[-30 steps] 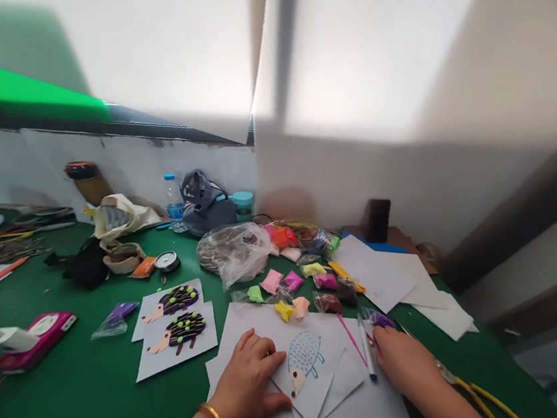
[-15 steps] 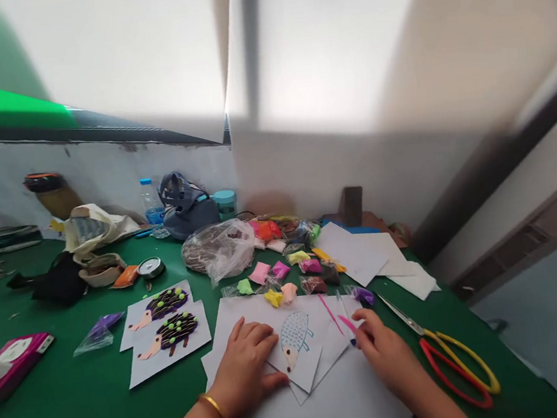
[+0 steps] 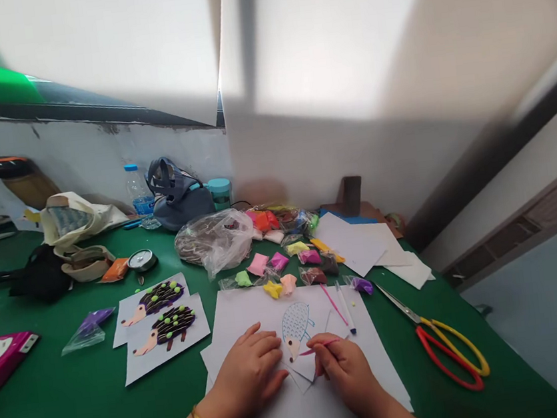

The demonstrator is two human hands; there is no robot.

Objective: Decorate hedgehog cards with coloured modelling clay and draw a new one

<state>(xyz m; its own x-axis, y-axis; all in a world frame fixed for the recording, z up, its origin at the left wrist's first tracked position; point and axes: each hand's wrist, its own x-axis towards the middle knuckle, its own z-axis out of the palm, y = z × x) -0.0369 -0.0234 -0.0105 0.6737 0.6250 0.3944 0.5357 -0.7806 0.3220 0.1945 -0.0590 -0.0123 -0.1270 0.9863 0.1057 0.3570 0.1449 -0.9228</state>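
My left hand (image 3: 251, 373) lies flat with its fingers spread on the white paper, at the left edge of a small card (image 3: 304, 367). On that card is a blue-outlined hedgehog (image 3: 295, 321) with a peach-coloured face and dark eye and nose. My right hand (image 3: 346, 369) pinches a slim pink modelling tool (image 3: 305, 352), its pointed tip by the hedgehog's face; whether it touches is unclear. A second pink stick (image 3: 333, 303) and a capped pen (image 3: 346, 308) rest on the larger white sheet (image 3: 250, 309), beyond my right hand.
Scissors (image 3: 419, 320) with red and yellow handles lie to the right. Small packs of coloured clay (image 3: 279, 261) spread behind the sheet, beside a clear plastic bag (image 3: 216, 239). Two finished hedgehog cards (image 3: 193, 343) lie left. Loose papers (image 3: 353, 244) are at the back right.
My right hand has moved left with the pink tool, from near the pen to the hedgehog's face. My left hand stays on the paper. The view has shifted slightly.
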